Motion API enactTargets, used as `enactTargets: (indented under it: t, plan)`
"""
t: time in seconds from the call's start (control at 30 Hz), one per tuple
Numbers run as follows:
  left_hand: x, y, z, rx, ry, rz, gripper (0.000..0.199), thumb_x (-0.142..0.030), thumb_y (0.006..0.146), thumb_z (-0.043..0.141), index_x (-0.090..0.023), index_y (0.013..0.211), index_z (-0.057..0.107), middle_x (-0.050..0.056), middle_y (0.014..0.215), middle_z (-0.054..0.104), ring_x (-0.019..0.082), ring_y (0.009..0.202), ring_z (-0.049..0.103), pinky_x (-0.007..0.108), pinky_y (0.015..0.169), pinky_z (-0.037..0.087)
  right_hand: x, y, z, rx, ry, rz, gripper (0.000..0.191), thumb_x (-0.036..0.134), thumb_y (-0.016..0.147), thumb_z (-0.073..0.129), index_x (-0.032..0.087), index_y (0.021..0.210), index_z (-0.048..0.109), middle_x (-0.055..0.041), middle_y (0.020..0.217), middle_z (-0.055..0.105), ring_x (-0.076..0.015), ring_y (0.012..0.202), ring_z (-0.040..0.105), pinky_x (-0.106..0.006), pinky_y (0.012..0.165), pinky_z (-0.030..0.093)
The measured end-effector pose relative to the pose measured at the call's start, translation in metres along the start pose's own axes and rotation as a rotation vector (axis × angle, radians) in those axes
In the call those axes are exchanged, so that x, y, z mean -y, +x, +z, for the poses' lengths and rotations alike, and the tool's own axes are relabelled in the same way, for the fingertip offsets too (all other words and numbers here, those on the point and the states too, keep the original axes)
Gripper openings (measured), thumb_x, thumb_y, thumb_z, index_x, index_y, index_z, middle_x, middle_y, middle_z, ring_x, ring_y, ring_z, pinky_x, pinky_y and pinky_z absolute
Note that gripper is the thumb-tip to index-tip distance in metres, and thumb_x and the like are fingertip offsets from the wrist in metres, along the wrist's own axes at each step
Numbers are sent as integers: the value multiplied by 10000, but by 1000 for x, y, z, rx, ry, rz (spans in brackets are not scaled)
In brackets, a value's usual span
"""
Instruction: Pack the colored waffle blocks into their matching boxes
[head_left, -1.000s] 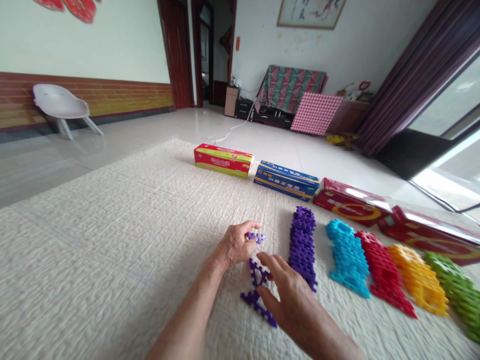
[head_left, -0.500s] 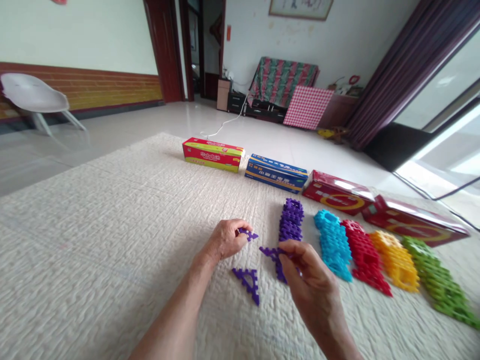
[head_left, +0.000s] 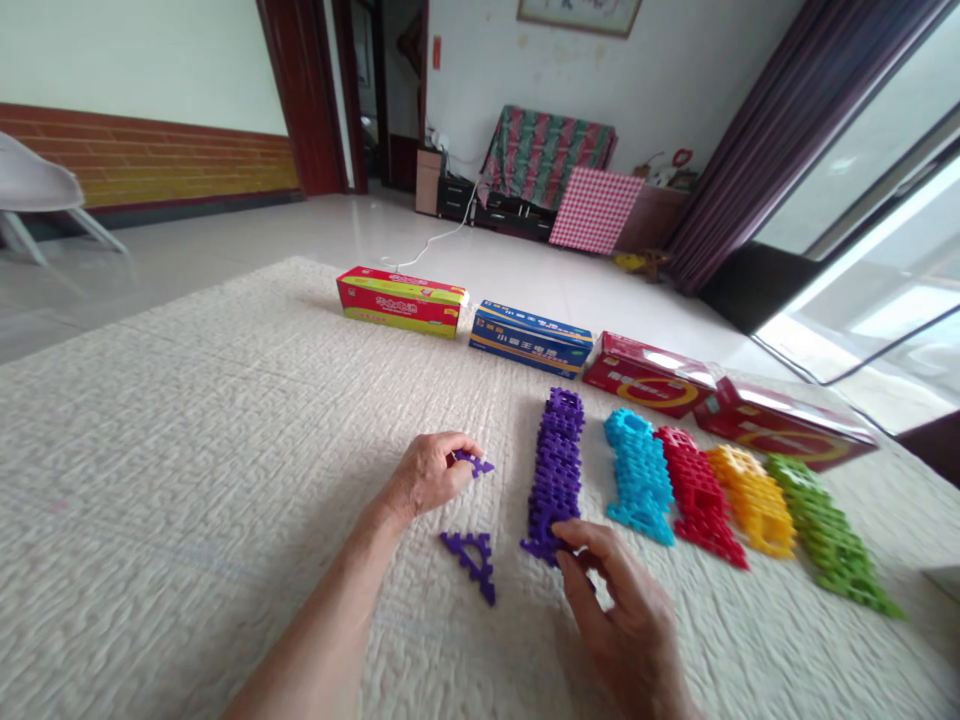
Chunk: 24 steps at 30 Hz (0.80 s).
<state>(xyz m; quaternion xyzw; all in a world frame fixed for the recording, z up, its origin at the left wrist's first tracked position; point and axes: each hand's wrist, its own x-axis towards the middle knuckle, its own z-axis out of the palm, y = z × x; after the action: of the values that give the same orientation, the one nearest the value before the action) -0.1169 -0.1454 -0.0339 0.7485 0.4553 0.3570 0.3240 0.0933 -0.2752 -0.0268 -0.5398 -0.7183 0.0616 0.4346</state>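
Observation:
My left hand is closed on a purple triangular building piece, whose toothed tip sticks out past the fingers. My right hand pinches another purple triangular building piece at the near end of a row of overlapping purple pieces. The fingers hide part of that piece and of the row's end. Between my forearms a loose purple triangular piece lies flat on the quilted mat.
Right of the purple row lie blue pieces, red pieces, yellow pieces and green pieces in rows. Behind them stand a red-yellow box, a blue box and two dark red boxes.
My right hand has brought its purple triangular piece down to the near end of the purple row. My left hand keeps its piece. The view has turned slightly right.

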Motion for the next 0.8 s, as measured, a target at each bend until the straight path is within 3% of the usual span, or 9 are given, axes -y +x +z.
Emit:
enactTargets:
  t: [0.3, 0.6, 0.67, 0.8]
  plan:
    - [1, 0, 1, 8, 21, 2, 239, -99, 715, 531, -155, 836, 728, -16, 662, 676, 91, 552, 541, 190, 553, 388, -3, -1, 3, -11, -139, -116, 203, 95, 880, 522, 220, 1033, 572, -44, 950, 662, -151, 897, 641, -279, 792, 523]
    - [1, 1, 2, 13, 31, -15, 247, -89, 704, 536, -161, 838, 729, -20, 654, 664, 92, 555, 530, 188, 540, 375, 2, -1, 5, -59, -196, -130, 219, 103, 855, 547, 231, 1029, 583, -69, 1024, 635, -183, 940, 625, -326, 815, 518]
    - [1, 1, 2, 6, 30, -18, 243, -91, 698, 538, -162, 829, 730, -21, 650, 662, 93, 555, 525, 188, 535, 369, 11, -6, 9, 6, -113, -139, 242, 82, 862, 516, 233, 1044, 569, -63, 1007, 631, -165, 923, 628, -290, 784, 527]
    - [1, 2, 3, -10, 32, -8, 239, -99, 696, 535, -158, 818, 733, -17, 647, 659, 94, 547, 510, 191, 527, 358, 31, -11, 19, 252, 48, -183, 274, 64, 878, 476, 216, 1095, 545, -74, 1049, 629, -147, 961, 620, -247, 798, 529]
